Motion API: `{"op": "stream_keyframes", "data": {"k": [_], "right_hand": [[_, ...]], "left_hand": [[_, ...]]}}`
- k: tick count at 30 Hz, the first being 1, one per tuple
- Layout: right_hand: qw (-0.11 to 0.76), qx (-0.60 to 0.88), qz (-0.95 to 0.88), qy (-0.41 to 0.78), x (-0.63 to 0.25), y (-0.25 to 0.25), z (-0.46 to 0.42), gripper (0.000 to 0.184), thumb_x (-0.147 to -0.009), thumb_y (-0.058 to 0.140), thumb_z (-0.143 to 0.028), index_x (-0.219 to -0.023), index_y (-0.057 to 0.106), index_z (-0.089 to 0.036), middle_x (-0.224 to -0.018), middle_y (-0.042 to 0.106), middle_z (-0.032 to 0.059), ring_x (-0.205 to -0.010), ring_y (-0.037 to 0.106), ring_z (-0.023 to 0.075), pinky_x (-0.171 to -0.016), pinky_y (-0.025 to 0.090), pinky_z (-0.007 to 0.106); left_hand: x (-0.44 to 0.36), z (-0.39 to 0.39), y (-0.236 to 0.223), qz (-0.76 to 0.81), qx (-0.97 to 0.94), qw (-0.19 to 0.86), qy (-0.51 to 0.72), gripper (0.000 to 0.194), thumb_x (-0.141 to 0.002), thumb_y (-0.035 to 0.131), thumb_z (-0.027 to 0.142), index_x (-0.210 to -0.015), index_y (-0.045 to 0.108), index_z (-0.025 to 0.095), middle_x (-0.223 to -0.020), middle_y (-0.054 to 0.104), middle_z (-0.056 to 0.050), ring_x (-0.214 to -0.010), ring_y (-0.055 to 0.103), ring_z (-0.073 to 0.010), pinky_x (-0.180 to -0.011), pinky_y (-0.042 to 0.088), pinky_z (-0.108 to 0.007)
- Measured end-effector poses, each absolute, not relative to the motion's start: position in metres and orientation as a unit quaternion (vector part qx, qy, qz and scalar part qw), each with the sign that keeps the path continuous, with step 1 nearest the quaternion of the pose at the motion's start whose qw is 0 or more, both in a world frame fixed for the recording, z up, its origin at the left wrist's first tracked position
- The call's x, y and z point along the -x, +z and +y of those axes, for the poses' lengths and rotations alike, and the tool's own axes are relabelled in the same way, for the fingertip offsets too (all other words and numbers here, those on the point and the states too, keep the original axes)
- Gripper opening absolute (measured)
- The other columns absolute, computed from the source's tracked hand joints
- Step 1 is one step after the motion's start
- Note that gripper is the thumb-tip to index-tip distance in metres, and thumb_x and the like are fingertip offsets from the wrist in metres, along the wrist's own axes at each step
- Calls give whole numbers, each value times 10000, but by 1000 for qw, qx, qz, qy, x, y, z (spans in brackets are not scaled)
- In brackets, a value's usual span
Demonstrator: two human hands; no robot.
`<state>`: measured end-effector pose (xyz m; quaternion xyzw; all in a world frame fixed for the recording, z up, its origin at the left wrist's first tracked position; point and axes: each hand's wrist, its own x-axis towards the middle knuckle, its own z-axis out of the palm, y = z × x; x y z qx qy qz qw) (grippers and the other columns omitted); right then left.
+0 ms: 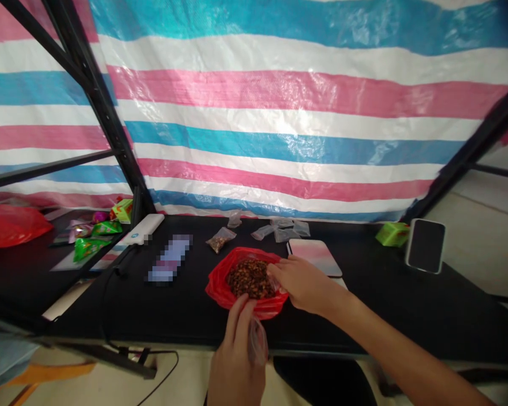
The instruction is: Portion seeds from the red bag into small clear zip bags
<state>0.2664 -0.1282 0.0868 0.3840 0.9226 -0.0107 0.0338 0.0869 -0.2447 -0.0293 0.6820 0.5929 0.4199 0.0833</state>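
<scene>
A red plastic bag [218,280] stands wide at its mouth on the black table, full of small brown pieces, perhaps seeds or dried grains [249,277]. My left hand [237,349] is at the table's front edge, its fingertips by the bag's near rim. Between its thumb and fingers is a small clear plastic bag [258,341]. Reaching in from the right, my right hand [298,282] has its fingers closed together over the right side of the brown pieces. What those fingers grip is partly hidden; something translucent shows beside them.
Behind the red bag lie a filled small bag [220,239] and several flat clear bags [283,230]. A pale pink notebook-like item [315,256] is to the right, with a green box [392,234] and an upright dark-screened device [425,246] beyond. Leftward are a blurred-out phone-shaped item [170,258], white power strip [146,228] and green packets [91,248].
</scene>
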Motion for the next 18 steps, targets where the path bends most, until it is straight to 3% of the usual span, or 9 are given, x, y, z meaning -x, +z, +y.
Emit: {"op": "stream_keyframes", "data": {"k": [3, 7, 13, 18], "right_hand": [[14, -368, 930, 17, -259, 82, -125, 294, -833, 601, -73, -1101, 690, -154, -1174, 705, 143, -1092, 650, 287, -952, 460, 398], [8, -357, 932, 55, -246, 73, -122, 259, -852, 604, -100, -1080, 722, -131, -1120, 710, 148, -1110, 622, 301, -968, 454, 411], [-22, -377, 926, 9, -236, 63, -122, 281, -802, 693, -163, -1080, 732, -156, -1146, 700, 126, -1136, 606, 304, -1016, 430, 421], [-45, -399, 916, -23, -237, 56, -119, 270, -802, 689, -149, -1066, 728, -190, -1118, 697, 90, -1145, 610, 280, -1030, 405, 402]], "left_hand": [[-83, -233, -17, 627, -669, 136, 375, 536, -947, 529, 179, -1472, 485, 274, -1520, 557, -84, -1244, 676, -237, -913, 629, -314], [-70, -230, -19, 626, -665, 167, 371, 561, -908, 486, 93, -1441, 530, 262, -1467, 601, -79, -1296, 633, -237, -1069, 549, -403], [-76, -224, -9, 625, -627, 201, 419, 447, -890, 536, 132, -1311, 648, 231, -1269, 724, -100, -1161, 698, -259, -1016, 566, -428], [-89, -217, -2, 609, -561, 266, 494, 370, -924, 555, 220, -1278, 662, 208, -1270, 719, -120, -1149, 705, -259, -1004, 567, -404]]}}
